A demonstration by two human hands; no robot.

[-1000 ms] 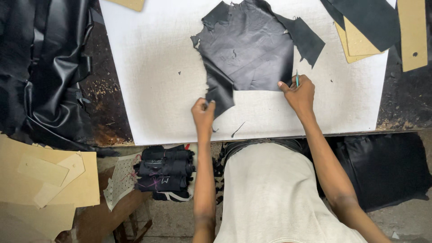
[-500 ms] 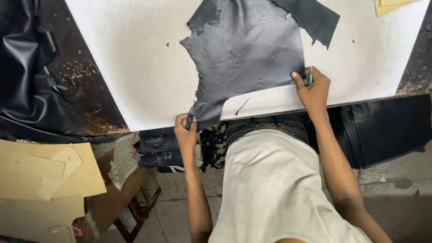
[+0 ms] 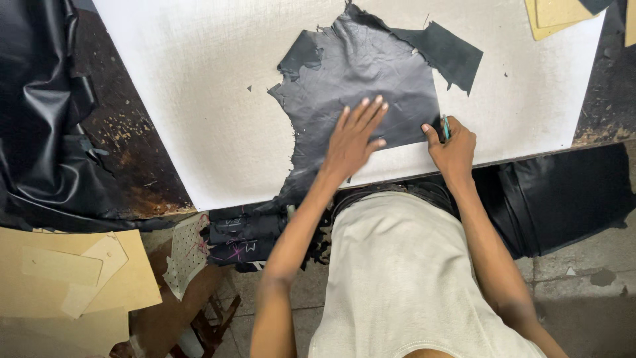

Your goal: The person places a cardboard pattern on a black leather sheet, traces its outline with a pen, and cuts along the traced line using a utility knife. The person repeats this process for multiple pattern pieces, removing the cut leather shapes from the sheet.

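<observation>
Left hand (image 3: 353,140) is flat on the black leather piece (image 3: 361,86), fingers (image 3: 366,114) spread out, pressing it onto the white cutting board (image 3: 199,99). The leather sits near the board's front edge w/ a ragged bit hanging over on the left. Right hand (image 3: 452,144) is at the leather's lower right corner, fingers curled tight around a thin teal tool (image 3: 445,126), tip right at the edge. Big pile of black leather (image 3: 40,113) off to my left, cardboard patterns (image 3: 66,278) below that, and rolled dark bundles (image 3: 242,232) under the board edge.
</observation>
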